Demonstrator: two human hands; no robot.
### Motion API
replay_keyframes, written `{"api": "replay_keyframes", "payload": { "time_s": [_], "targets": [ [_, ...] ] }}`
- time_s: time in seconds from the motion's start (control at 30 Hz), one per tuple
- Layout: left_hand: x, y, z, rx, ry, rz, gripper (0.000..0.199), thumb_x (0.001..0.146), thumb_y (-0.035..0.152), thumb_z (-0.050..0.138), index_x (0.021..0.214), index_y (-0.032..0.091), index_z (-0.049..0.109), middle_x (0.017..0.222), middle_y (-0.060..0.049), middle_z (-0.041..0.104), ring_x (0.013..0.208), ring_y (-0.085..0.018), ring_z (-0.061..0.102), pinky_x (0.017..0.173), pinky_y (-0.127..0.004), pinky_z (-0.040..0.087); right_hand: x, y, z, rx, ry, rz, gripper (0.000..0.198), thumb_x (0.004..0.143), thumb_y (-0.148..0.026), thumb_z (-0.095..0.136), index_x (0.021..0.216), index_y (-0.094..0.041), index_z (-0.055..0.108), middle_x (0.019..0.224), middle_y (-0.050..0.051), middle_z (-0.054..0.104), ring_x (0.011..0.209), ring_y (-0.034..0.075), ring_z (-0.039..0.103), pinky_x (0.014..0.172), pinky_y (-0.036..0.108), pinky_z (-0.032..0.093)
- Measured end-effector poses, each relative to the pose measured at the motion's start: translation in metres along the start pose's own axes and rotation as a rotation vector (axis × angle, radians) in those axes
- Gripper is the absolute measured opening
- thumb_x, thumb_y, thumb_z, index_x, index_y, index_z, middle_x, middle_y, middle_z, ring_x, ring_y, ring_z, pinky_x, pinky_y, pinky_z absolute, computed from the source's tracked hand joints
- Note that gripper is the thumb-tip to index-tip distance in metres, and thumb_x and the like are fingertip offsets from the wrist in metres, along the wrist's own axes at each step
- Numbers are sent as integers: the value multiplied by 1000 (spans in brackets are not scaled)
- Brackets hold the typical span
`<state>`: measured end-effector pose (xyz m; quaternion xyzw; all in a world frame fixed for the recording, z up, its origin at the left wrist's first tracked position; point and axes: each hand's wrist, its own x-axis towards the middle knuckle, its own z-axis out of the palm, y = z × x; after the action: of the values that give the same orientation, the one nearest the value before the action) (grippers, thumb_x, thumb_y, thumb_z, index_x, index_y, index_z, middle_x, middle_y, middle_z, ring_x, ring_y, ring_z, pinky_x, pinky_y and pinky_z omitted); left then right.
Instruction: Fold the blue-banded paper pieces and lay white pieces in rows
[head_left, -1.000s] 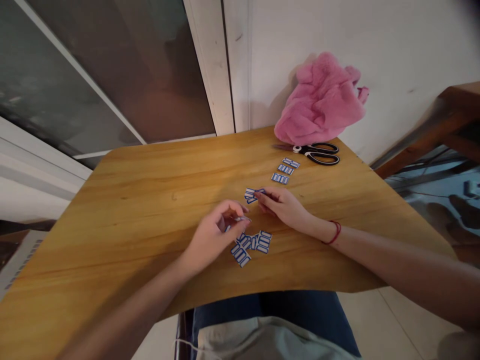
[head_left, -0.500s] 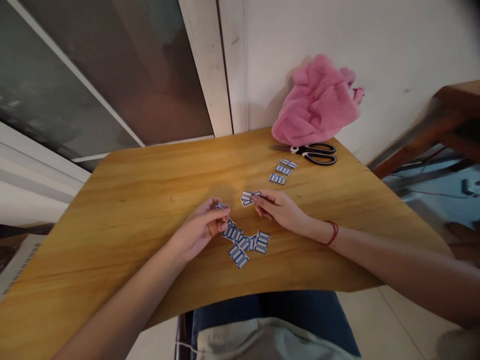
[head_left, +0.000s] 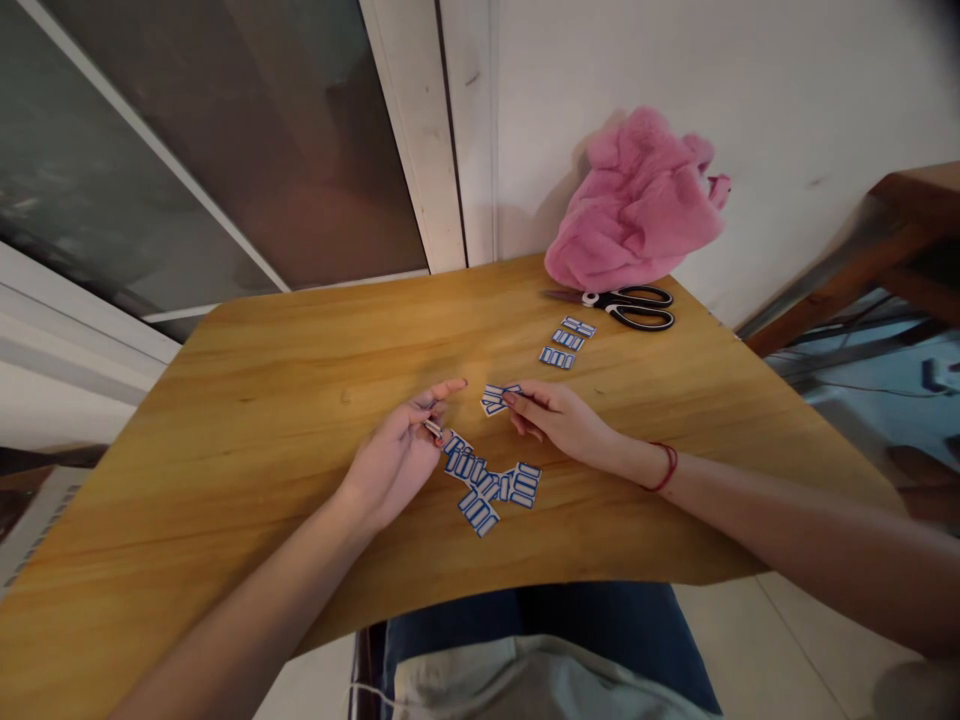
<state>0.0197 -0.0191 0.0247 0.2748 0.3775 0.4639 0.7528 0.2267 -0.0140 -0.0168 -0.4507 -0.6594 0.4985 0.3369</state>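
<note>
My left hand [head_left: 401, 450] holds a small card [head_left: 433, 428] between thumb and fingers, edge-on, with the index finger stretched out; whether it is one card or more I cannot tell. Opposite it, my right hand [head_left: 555, 415] pinches a few overlapping blue-and-white cards [head_left: 493, 399] between thumb and fingers. Below and between both hands, a loose, overlapping pile of similar cards [head_left: 480, 485] lies on the wooden table [head_left: 300, 370]. Farther back, 3 more cards [head_left: 557, 357] lie in a slanting row.
Black-handled scissors [head_left: 637, 307] lie behind the row of cards, blades pointing left. A crumpled pink plush cloth [head_left: 637, 210] rests at the table's back edge against the white wall [head_left: 787, 110]. A glass door or window [head_left: 300, 130] stands at the back left.
The fingers of my left hand have shifted: the index finger has stretched out and the card has turned edge-on, lower in the grip. My right hand has barely moved.
</note>
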Motion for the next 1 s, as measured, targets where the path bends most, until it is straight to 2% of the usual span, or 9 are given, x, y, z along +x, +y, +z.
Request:
{"api": "replay_keyframes", "payload": {
  "time_s": [0.17,0.27,0.37,0.53,0.67,0.77,0.9,1.0],
  "targets": [
    [-3,0,2,0,-40,-1,37,75,8,46,104,5,69,71,-3,48,63,-9,39,55,-18,40,0,-1,0,-27,6,1,39,94,-47,40,70,-18,48,59,-3,47,48,7,40,48,23,30],
    [0,-1,-2,71,-56,47,36,76,4,53,107,10,70,73,-2,51,64,-7,38,56,-15,39,-1,-5,-1,-47,6,14,40,94,-46,39,67,-17,48,56,-3,45,48,7,39,48,22,30],
    [5,-4,-8,126,-53,83,31,79,9,60,108,14,70,72,-1,52,64,-6,41,58,-12,40,-1,-6,-1,-63,0,14,40,94,-46,39,67,-17,48,57,-3,46,48,7,39,48,22,30],
    [10,-10,-13,125,-2,147,31,76,15,68,106,20,71,71,2,55,64,-4,48,60,-11,45,-1,-4,-1,-71,-6,-13,40,94,-46,38,70,-17,49,61,-3,49,49,7,39,48,22,30],
    [10,-14,-11,132,53,142,32,69,17,75,101,23,73,73,3,60,63,-3,54,59,-11,49,-1,-4,0,-102,-4,-13,41,94,-47,38,69,-17,49,61,-3,49,49,7,39,48,23,28],
    [9,-17,-9,204,40,160,28,70,19,74,98,23,73,78,1,65,72,-6,60,66,-13,53,-1,-4,1,-119,-2,-12,41,94,-47,38,68,-17,49,60,-3,48,49,7,39,49,22,28],
    [10,-17,-8,380,-70,273,26,77,20,68,103,23,68,97,-1,68,90,-9,63,83,-19,52,0,-6,1,-137,-2,-31,39,95,-43,38,69,-17,49,60,-3,49,51,7,40,51,22,28],
    [9,-16,-8,511,-79,353,28,74,17,71,101,21,64,101,-1,66,89,-11,65,81,-20,53,-1,-9,1,-177,-7,-48,38,95,-41,38,68,-16,50,58,-3,47,53,8,39,52,22,28]
  ]
}}
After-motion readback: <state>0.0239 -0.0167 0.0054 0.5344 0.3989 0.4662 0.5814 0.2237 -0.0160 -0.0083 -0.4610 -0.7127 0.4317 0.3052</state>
